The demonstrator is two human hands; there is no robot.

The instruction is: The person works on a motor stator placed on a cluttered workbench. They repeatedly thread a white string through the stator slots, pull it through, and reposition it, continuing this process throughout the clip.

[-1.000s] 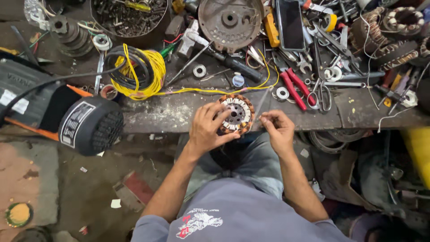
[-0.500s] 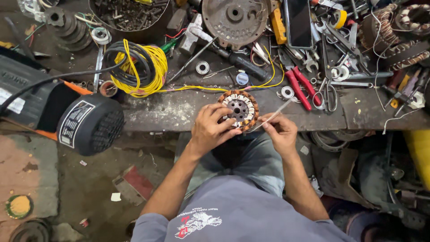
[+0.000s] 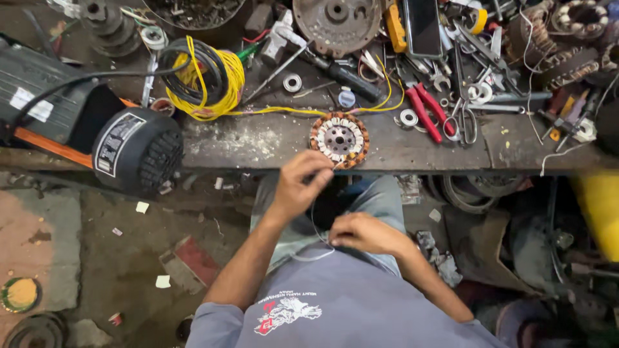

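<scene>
A round copper-wound stator [image 3: 339, 138] with a metal hub lies near the front edge of the wooden workbench [image 3: 258, 142]. My left hand [image 3: 303, 183] hovers just below it at the bench edge, fingers pinched on a thin pale wire [image 3: 314, 225] that loops down toward my lap. My right hand [image 3: 364, 233] is pulled back close to my body, fingers closed on the lower part of that same wire. Neither hand touches the stator.
A black electric motor [image 3: 126, 151] sits at the bench's left. A yellow and black wire coil [image 3: 203, 77], red-handled pliers [image 3: 425, 109], scissors [image 3: 465, 119], washers, a round metal cover [image 3: 338, 22] and other wound stators [image 3: 583, 19] crowd the bench. Debris litters the floor.
Both hands have come off the stator and drawn back toward my body, pulling a thin wire. The stator now lies uncovered on the bench.
</scene>
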